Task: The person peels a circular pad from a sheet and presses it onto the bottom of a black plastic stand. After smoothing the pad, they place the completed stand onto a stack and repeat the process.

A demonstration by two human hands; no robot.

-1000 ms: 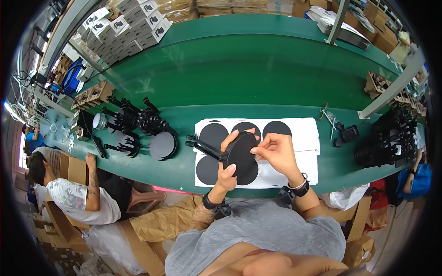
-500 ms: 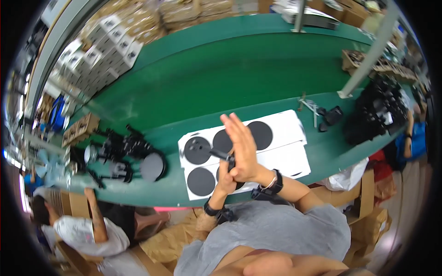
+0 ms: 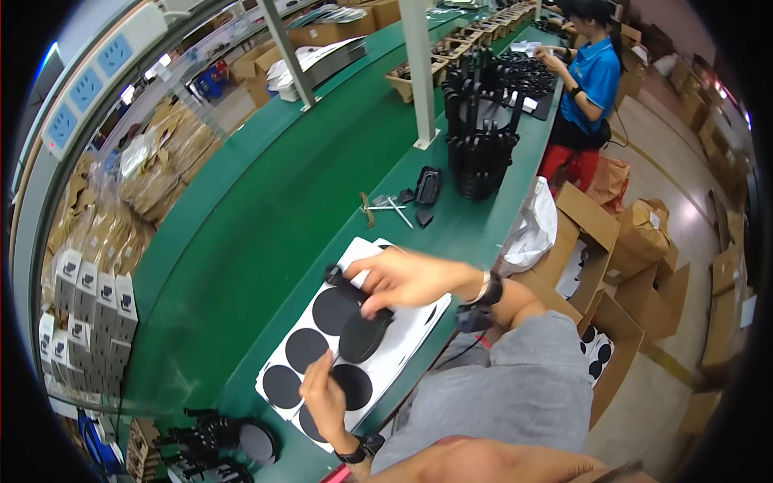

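Right hand (image 3: pixel 407 278) fingers pinching black round pad (image 3: pixel 364 334) — left hand (image 3: pixel 326 394) fingers pressed flat on white sheet (image 3: pixel 394 342).

Long green workbench (image 3: pixel 266 201), cardboard boxes (image 3: pixel 636 241) on the floor

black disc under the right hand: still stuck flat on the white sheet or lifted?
Lifted. The black disc tilts off the white sheet, one edge pinched by the right hand.

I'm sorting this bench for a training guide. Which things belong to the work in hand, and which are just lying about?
In hand:
left hand resting on the white sheet of black round pads
right hand holding a black disc-shaped part

Lying about:
rack of black parts
small tools
white boxes
plastic bag
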